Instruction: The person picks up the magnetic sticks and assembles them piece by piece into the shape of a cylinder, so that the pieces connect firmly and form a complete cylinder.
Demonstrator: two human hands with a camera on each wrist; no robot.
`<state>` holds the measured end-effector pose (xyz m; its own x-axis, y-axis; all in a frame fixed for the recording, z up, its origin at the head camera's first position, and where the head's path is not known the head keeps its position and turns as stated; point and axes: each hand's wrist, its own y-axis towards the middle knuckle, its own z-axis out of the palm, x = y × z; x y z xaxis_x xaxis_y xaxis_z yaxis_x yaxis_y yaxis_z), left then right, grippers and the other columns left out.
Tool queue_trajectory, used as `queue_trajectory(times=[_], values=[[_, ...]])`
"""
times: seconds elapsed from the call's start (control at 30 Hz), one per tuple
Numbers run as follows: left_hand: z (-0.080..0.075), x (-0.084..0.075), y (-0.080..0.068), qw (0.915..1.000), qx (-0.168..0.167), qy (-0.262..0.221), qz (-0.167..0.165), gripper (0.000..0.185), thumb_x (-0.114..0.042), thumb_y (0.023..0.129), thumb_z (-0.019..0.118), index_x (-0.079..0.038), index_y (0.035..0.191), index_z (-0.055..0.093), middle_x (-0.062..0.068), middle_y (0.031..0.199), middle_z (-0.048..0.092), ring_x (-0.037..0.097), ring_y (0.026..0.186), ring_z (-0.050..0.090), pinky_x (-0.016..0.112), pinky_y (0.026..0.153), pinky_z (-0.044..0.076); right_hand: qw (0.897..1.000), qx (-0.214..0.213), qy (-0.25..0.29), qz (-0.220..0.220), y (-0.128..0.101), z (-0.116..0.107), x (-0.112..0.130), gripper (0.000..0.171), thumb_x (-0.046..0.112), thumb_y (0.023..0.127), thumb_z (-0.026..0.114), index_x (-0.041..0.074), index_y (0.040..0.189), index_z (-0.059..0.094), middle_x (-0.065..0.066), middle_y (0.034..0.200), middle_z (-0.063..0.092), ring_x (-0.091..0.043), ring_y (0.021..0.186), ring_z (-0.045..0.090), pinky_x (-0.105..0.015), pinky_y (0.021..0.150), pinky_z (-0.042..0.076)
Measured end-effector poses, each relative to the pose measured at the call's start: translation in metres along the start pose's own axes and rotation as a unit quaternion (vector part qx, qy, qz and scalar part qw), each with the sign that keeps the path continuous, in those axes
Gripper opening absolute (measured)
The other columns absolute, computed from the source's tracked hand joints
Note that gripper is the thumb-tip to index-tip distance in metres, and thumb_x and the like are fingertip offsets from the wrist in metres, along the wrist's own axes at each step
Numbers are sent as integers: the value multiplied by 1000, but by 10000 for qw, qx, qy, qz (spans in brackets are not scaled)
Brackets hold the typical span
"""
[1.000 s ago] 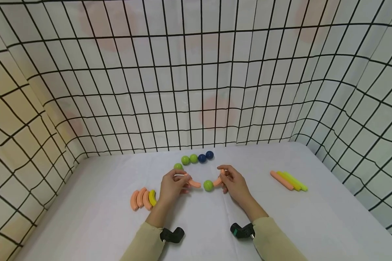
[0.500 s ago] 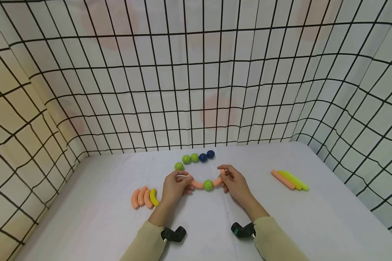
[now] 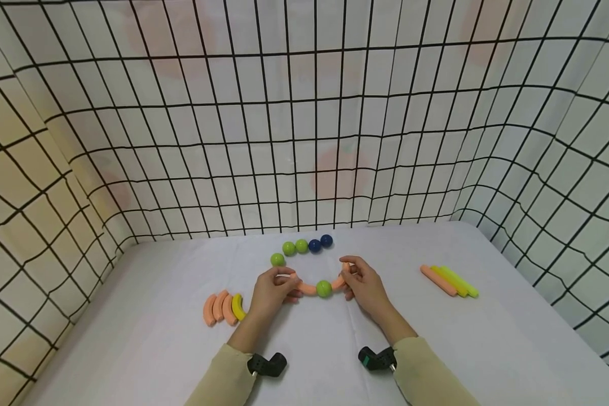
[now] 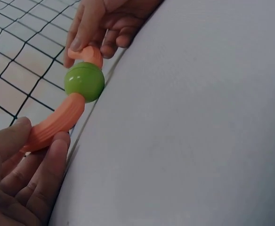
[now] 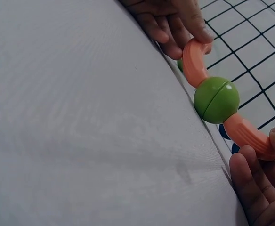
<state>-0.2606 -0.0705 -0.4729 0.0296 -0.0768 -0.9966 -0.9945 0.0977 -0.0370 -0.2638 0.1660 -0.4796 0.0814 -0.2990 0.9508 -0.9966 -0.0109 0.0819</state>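
A green ball [image 3: 323, 288] sits between two orange curved pieces, and the three form one shallow arc just above the white table [image 3: 147, 338]. My left hand [image 3: 290, 280] pinches the left curved piece [image 3: 305, 288] at its outer end. My right hand [image 3: 347, 274] pinches the right curved piece [image 3: 339, 282]. In the left wrist view my left hand's fingers [image 4: 48, 165] hold the near curved piece [image 4: 52, 125], which meets the green ball [image 4: 84, 81]. In the right wrist view the green ball [image 5: 216, 100] joins both pieces, and my right hand [image 5: 264, 155] holds the near curved piece [image 5: 248, 134].
Three loose green balls [image 3: 288, 248] and two dark blue balls [image 3: 320, 243] lie behind the hands. Several curved pieces, orange and one yellow [image 3: 223, 308], lie at the left. Straight orange and yellow sticks [image 3: 449, 281] lie at the right. Grid-patterned cloth walls [image 3: 304, 141] enclose the table.
My left hand moved its orange curved piece to the right until it met the green ball. The right hand stayed almost still.
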Motion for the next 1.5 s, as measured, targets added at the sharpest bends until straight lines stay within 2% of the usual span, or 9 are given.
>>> queue_trajectory(times=[0.2,0.47,0.7,1.0,1.23,1.5], values=[[2,-5,-5,9993,96,-358,-79,35,-6,93,69,6,124,58,21,104,73,20,76,74,35,69,62,9989,-28,391,262,1,-1,1,38,14,102,57,7,139,54,-15,103,67,-15,67,63,-30,57,58],[4,-4,-3,9960,115,-814,-351,36,-10,94,70,5,123,57,12,100,74,17,79,74,32,73,62,9962,-108,784,357,1,2,7,36,17,103,56,2,135,57,-14,100,72,-13,66,65,-28,59,58],[4,-5,-3,9943,115,-945,-479,37,-10,95,67,6,126,56,10,98,73,15,78,73,32,74,61,9952,-130,822,521,-1,7,13,35,17,103,55,7,137,57,-17,105,74,-15,72,66,-28,59,58],[6,-6,-3,9936,334,-957,-499,36,-10,95,67,7,124,56,10,91,73,14,76,74,31,74,61,9955,-110,684,648,-2,6,17,37,22,104,54,13,140,56,-15,109,74,-18,74,67,-27,59,57],[6,-7,-4,9918,442,-1105,-464,39,-10,96,66,8,127,53,10,100,70,14,79,74,31,76,61,9946,128,831,608,-4,8,18,43,20,103,57,12,144,50,-16,111,71,-17,76,67,-27,59,57],[8,-7,-6,9903,560,-1201,-420,33,-11,97,65,6,123,53,10,99,73,16,83,75,32,78,61,9924,581,901,607,-5,10,20,62,16,98,65,11,151,33,-20,116,68,-19,84,70,-31,66,60]])
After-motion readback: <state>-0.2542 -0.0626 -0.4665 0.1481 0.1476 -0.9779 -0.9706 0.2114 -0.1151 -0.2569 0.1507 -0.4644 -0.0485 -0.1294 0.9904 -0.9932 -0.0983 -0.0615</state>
